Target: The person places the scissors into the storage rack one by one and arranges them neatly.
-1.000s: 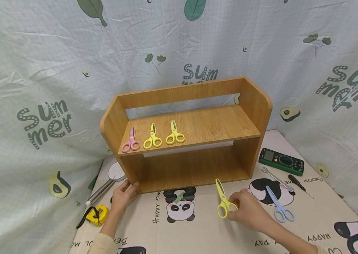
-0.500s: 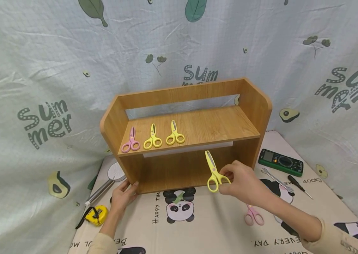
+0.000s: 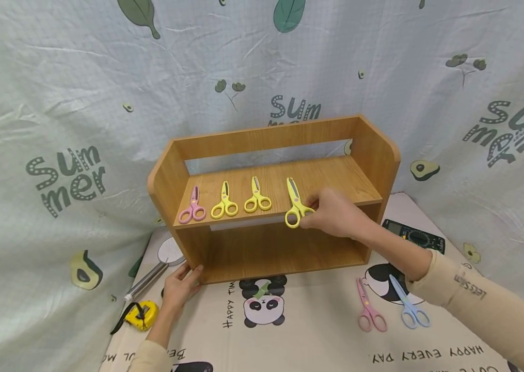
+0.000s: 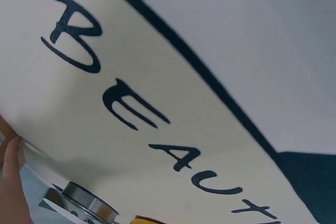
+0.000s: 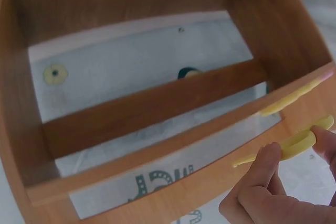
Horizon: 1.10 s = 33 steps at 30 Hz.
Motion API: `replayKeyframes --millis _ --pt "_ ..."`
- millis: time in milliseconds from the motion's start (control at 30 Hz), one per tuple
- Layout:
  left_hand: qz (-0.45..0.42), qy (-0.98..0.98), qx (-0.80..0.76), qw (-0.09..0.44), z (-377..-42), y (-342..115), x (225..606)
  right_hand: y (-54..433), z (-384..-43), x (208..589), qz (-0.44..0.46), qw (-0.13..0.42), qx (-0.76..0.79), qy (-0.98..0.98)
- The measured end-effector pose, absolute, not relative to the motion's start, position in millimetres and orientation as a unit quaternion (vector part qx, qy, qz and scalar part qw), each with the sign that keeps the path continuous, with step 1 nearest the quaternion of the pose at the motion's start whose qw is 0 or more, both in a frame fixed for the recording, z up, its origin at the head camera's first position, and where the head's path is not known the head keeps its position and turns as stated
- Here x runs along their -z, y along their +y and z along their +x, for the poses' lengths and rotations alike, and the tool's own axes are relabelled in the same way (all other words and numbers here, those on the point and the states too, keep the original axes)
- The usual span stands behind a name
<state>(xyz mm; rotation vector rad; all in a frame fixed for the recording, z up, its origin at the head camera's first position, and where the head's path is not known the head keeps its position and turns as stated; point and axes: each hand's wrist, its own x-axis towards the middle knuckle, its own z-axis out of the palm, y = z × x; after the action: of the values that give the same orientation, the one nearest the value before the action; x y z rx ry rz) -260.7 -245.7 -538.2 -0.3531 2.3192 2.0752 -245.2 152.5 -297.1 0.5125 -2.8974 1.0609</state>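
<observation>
My right hand (image 3: 333,213) pinches a pair of yellow scissors (image 3: 295,199) by one handle loop, blades upward, at the front edge of the upper board of a wooden shelf (image 3: 262,130). In the right wrist view, thumb and fingers close on the yellow scissors (image 5: 298,145). Left of them on that board lie pink scissors (image 3: 192,206) and two yellow pairs, one at the left (image 3: 224,201) and one nearer the held pair (image 3: 257,196), in a row. My left hand (image 3: 181,287) holds the lower left corner of the shelf, its fingers against the side panel.
Pink scissors (image 3: 369,309) and blue scissors (image 3: 408,305) lie on the table at right front. A multimeter (image 3: 417,236) is partly behind the right arm. At left are a magnifying glass (image 3: 170,251) and a yellow tape measure (image 3: 144,315). A printed curtain (image 3: 104,67) hangs behind.
My right hand has lifted the yellow scissors from over the table, up and leftward, to the upper board. The left hand stays at the shelf corner.
</observation>
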Motion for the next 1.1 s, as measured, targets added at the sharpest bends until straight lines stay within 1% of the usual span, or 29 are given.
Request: replayKeyframes --millis 200,367,533,733,933,1100 --pt "-0.117 0.745 -0.657 0.011 -259.2 -247.0 537.4 141.2 -278.7 283.9 0.164 0.012 -0.318 -0.934" --pt "-0.121 0.744 -0.657 0.012 -256.9 -247.2 537.6 133.5 -297.1 279.3 0.157 -0.004 -0.305 -0.939" --pt "-0.122 0.742 -0.659 0.007 -257.0 -247.0 537.6 129.2 -310.2 277.2 0.137 -0.031 -0.299 -0.944" --pt "-0.118 0.743 -0.659 0.001 -259.6 -247.6 538.4 123.4 -325.6 278.3 0.104 -0.064 -0.255 -0.959" --pt "-0.111 0.745 -0.658 0.003 -259.9 -246.7 537.2 119.8 -336.0 280.3 0.087 -0.078 -0.22 -0.968" --pt "-0.114 0.745 -0.657 0.001 -261.2 -246.8 536.8 117.0 -339.8 277.2 0.089 -0.096 -0.211 -0.969"
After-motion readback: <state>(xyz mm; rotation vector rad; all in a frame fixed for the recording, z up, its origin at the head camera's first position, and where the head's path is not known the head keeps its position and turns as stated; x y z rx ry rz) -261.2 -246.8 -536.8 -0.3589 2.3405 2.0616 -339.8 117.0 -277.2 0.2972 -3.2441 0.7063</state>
